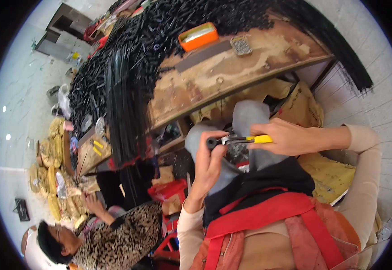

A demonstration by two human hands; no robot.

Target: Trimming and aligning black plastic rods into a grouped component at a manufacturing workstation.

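Note:
Above my lap, my left hand (210, 157) grips a short black tubular piece (211, 143) between thumb and fingers, its round hollow end showing. My right hand (289, 136) is closed round the yellow handles of a pair of pliers (261, 139). The metal jaws of the pliers reach left to the black piece, close against my left fingers. Whether the jaws bite on it, I cannot tell. Beneath both hands are my knees in grey trousers (250, 118).
A wooden table (196, 90) ahead carries a large heap of black tubular pieces (128, 54), an orange container (198, 37) and a small tray of metal bits (241, 46). Long black strips (126, 103) hang over its edge. A co-worker (119, 229) sits at left, near yellow-handled pliers (97, 147).

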